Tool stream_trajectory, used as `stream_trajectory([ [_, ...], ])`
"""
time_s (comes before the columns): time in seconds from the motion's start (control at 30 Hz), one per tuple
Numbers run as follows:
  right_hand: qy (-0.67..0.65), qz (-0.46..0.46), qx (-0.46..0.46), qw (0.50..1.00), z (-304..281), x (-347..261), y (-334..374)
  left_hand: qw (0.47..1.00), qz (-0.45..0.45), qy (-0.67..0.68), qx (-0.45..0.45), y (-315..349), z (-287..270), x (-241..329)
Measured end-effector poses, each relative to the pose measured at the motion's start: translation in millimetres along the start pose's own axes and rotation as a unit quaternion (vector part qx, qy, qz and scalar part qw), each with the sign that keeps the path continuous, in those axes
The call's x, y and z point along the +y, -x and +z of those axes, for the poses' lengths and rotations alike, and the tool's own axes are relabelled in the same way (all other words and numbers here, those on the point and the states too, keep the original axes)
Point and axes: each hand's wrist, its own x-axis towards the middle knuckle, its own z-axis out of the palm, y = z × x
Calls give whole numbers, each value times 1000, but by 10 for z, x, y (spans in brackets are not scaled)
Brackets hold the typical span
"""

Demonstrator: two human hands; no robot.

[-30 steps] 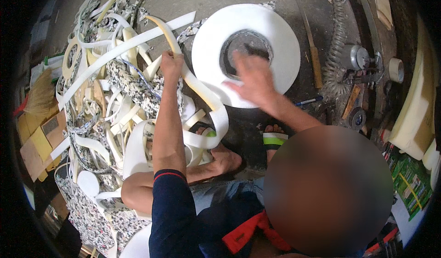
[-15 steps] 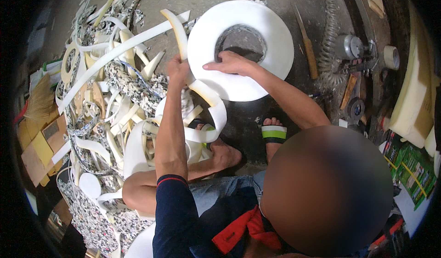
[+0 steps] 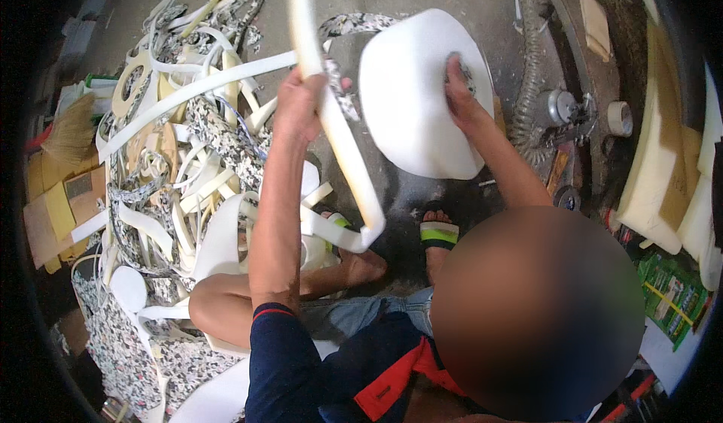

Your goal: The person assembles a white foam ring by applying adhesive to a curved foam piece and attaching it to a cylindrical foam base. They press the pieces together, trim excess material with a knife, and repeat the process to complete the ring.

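Note:
My left hand (image 3: 300, 105) is closed around a long white foam strip (image 3: 348, 156) with yellowed edges. The strip runs up past the top of the view and bends near my foot. Beside these fingers hangs a bit of speckled foam (image 3: 343, 95); whether I grip it too, I cannot tell. My right hand (image 3: 467, 103) grips a thick white foam ring (image 3: 410, 95) at its centre hole, thumb on the white face and the other fingers hidden. The ring is tilted, its hole mostly covered.
A heap of foam offcuts (image 3: 199, 159) covers the floor at left, beside a straw broom (image 3: 71, 141). At right are a coiled hose (image 3: 527, 99), a metal canister (image 3: 559, 108), a tape roll (image 3: 620, 118) and yellowish foam slabs (image 3: 654, 174). A speckled foam ring (image 3: 358, 22) lies beyond my hands.
The white ring has been tilted and shifted right with my right hand. My left hand has raised the strip. The speckled ring on the floor now shows more.

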Motion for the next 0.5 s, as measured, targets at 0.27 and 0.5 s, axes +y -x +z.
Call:
stream_trajectory([
  [0.27,40,-48,-58,996,-236,-740,1326,957,-5,222,185,-104,-1169,874],
  [0.5,77,-72,-30,994,31,-956,1994,973,202,-103,45,612,-151,1115],
])
